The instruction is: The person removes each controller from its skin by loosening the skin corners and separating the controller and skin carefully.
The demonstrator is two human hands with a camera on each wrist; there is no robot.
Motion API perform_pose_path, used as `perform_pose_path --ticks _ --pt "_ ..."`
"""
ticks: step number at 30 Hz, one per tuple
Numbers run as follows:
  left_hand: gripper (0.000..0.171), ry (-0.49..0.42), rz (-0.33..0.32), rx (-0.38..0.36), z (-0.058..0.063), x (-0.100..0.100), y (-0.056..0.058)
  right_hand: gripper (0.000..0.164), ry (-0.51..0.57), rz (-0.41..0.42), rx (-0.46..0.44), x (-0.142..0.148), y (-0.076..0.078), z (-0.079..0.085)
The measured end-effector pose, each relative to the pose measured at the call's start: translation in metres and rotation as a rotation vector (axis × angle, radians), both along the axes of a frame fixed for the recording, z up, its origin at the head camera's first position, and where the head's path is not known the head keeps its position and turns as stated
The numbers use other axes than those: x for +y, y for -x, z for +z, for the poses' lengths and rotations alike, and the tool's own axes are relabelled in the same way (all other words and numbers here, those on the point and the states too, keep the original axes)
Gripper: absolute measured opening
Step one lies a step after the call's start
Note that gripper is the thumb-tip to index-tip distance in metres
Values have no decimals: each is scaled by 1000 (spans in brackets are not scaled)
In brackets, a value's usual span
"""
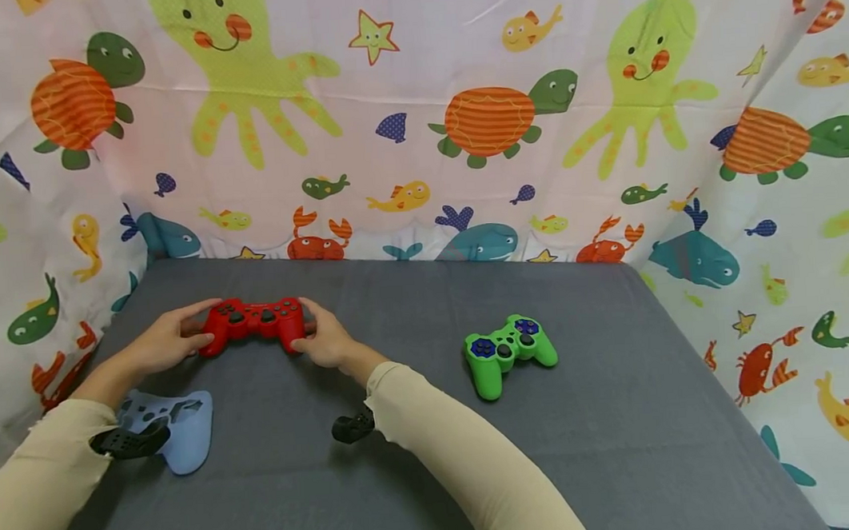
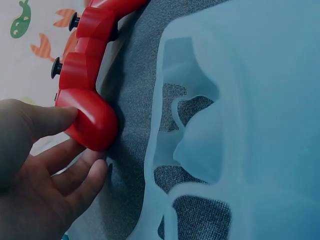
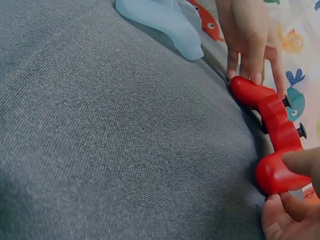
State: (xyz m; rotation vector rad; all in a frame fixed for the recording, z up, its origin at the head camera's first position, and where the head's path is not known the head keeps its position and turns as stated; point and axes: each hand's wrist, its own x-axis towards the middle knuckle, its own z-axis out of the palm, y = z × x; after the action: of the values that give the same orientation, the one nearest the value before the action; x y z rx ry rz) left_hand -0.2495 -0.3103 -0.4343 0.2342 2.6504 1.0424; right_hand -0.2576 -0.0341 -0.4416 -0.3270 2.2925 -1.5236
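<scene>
A red game controller (image 1: 253, 320) lies near the back left of the grey cloth, face up, its two handles toward me. My left hand (image 1: 165, 339) grips its left handle, thumb on the near side and fingers round the outer end. On the other end my right hand (image 1: 327, 334) pinches the right handle between thumb and fingers. In the left wrist view the thumb presses the red controller (image 2: 87, 117) and the lower fingers are spread beneath. A pale blue silicone controller cover (image 1: 188, 433) lies just below my left wrist, partly hidden by the wrist strap.
A green controller (image 1: 508, 353) with blue button pads sits right of centre on the grey cloth (image 1: 620, 431). Behind the table hangs a white curtain (image 1: 414, 57) printed with sea animals, which also runs along both sides.
</scene>
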Motion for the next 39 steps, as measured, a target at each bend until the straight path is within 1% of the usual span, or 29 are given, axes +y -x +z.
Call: perform_pose_path --ticks 6,11,16,22,27,31,39 --pt "67 -7 9 32 -1 1 0 68 16 -30 22 1 -1 0" --pt "67 -2 11 19 -1 0 -2 62 6 -38 51 4 -2 -1" --pt "68 -6 12 27 4 0 -4 59 10 -35 79 7 -3 0" --pt "68 -8 5 44 9 1 -9 59 21 -31 82 10 -8 3" --pt "69 -29 7 42 12 4 -14 59 71 -30 84 17 -12 8" --pt "68 -54 0 66 16 8 -18 60 112 -21 80 24 -15 11" --pt "67 -77 -18 113 25 18 -27 61 137 14 100 37 -22 18"
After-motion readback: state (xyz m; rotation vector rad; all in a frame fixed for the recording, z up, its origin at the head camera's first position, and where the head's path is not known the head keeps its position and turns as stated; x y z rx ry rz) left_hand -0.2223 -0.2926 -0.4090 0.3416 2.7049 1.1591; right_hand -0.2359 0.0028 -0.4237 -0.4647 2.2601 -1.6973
